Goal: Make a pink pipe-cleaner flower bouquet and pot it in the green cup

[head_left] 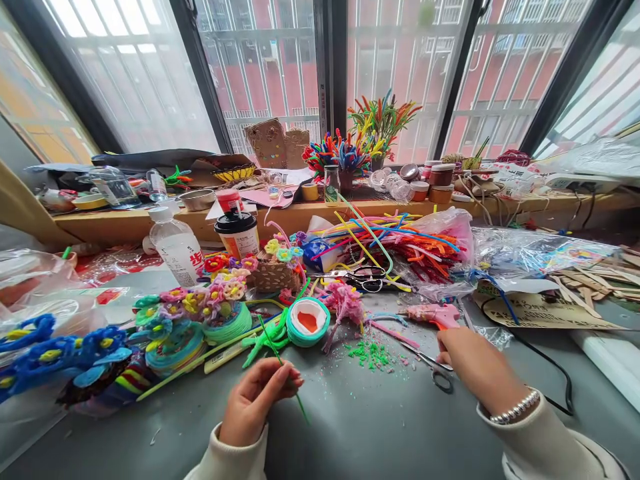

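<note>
Left grip (260,400) closed, thumb and fingers pinched together on a thin green stem (271,341). Stem runs slantwise through the pinch: upper end pokes out above the fingers, leaning left and away from the wearer; lower end comes out beneath, pointing down and right over the bare grey surface (370,440). Middle of the stem hidden by the fingers. Right grip (473,370) well apart from the stem, off to the right, fingers curled and angled inward, right beside the pink-and-orange glue gun (434,315) and the scissors (425,358); cannot tell whether the fingers are clamped on either. Beaded bracelet (517,408) at that wrist. Between the two hands, farther from the wearer: scattered green clippings (371,355), with a pink fuzzy bundle (343,303) behind. Just beyond the left grip, a turquoise coiled cup (306,339), pale inside with an orange centre; bright green fuzzy piece (260,341) at its left, the stem's upper end crossing in front of it in this view. Blue fuzzy flowers (55,353) at far left. Loose multicoloured fuzzy sticks (425,247) heaped behind the glue gun.
</note>
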The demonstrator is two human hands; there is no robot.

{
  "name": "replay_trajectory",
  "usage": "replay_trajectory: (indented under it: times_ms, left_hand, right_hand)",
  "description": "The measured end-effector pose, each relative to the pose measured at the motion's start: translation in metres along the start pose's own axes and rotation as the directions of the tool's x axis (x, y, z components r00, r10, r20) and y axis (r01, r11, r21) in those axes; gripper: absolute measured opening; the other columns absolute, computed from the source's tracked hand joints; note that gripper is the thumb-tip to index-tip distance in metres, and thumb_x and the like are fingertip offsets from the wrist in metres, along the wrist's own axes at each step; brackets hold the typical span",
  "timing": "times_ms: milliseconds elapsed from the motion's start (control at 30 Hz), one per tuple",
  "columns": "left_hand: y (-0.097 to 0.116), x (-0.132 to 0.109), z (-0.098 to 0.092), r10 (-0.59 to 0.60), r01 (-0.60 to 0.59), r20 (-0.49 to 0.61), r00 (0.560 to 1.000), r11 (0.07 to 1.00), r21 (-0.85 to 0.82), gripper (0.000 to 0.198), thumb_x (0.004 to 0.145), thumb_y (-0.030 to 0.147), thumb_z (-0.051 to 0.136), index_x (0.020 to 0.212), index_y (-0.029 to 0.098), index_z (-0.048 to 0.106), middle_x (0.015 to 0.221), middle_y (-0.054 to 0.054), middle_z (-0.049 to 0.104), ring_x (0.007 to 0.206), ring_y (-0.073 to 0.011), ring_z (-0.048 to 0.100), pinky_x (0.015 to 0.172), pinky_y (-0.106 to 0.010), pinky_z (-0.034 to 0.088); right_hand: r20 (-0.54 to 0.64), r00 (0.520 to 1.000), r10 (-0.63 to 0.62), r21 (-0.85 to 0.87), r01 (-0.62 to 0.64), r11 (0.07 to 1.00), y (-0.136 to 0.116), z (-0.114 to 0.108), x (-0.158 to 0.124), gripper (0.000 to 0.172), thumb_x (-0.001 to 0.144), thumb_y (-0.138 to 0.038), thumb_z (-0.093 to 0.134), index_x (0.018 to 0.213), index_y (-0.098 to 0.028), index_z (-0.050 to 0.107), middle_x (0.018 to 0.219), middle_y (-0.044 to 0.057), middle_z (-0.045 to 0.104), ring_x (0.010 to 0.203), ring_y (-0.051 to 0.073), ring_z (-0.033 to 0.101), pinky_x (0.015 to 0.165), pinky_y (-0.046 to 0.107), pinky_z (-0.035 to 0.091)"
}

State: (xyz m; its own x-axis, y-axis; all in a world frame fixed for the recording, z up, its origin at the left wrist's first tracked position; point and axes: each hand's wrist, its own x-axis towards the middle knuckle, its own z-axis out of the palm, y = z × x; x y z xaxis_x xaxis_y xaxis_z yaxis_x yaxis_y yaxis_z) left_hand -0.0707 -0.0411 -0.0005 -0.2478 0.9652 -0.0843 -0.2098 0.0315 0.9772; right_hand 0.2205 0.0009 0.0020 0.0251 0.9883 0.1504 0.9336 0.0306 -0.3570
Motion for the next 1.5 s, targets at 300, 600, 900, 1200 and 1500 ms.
replay_trajectory:
  times_ms: [300,600,900,1200,1500]
  left_hand:
    - [-0.035,0.0,0.05,0.459,-0.527,0.27,0.846,0.648,0.55,0.024,0.08,0.025,0.032,0.091,0.015,0.052,0.086,-0.01,0.061,0.08,-0.0187,0.057,0.072,-0.03,0.044]
    - [-0.058,0.011,0.078,0.427,-0.573,0.392,0.815,0.492,0.656,0.023,0.083,0.024,0.023,0.07,0.02,0.042,0.056,-0.005,0.054,0.05,-0.0173,0.055,0.046,-0.026,0.038]
    - [-0.051,0.006,0.074,0.43,-0.53,0.31,0.848,0.69,0.492,0.024,0.082,0.03,0.028,0.077,0.018,0.05,0.074,-0.007,0.061,0.069,-0.0173,0.059,0.062,-0.026,0.044]
    - [-0.038,0.006,0.054,0.353,-0.377,0.131,0.926,0.871,0.315,0.021,0.072,0.037,0.048,0.066,0.017,0.05,0.061,-0.002,0.06,0.056,-0.014,0.058,0.058,-0.024,0.048]
    - [-0.037,0.01,0.05,0.652,-0.62,0.134,0.746,0.608,0.496,0.014,0.071,0.025,0.049,0.061,0.018,0.053,0.06,-0.002,0.05,0.056,-0.0139,0.048,0.055,-0.025,0.042]
  right_hand:
    - [0.102,0.939,-0.327,0.134,0.313,0.94,-0.056,0.028,-0.006,0.027,0.071,-0.004,0.038,0.089,-0.015,0.056,0.087,0.008,0.058,0.083,0.019,0.054,0.071,0.029,0.041]
    - [0.054,0.966,-0.254,0.223,0.236,0.946,-0.068,0.035,-0.002,0.028,0.074,-0.003,0.034,0.084,-0.015,0.057,0.084,0.007,0.059,0.079,0.017,0.055,0.07,0.028,0.041]
    - [0.121,0.91,-0.397,0.256,0.358,0.898,-0.073,0.035,-0.003,0.017,0.071,-0.012,0.049,0.086,-0.015,0.056,0.088,0.007,0.056,0.086,0.019,0.05,0.076,0.029,0.039]
    - [-0.119,0.967,-0.226,0.447,0.255,0.857,-0.06,0.025,0.007,0.013,0.075,-0.02,0.046,0.08,-0.017,0.058,0.083,0.006,0.058,0.084,0.019,0.05,0.077,0.032,0.037]
    - [-0.091,0.836,-0.542,0.883,0.319,0.344,-0.087,-0.048,-0.054,0.043,0.064,-0.066,0.034,0.058,-0.029,0.056,0.069,0.005,0.054,0.077,0.021,0.053,0.071,0.033,0.043]
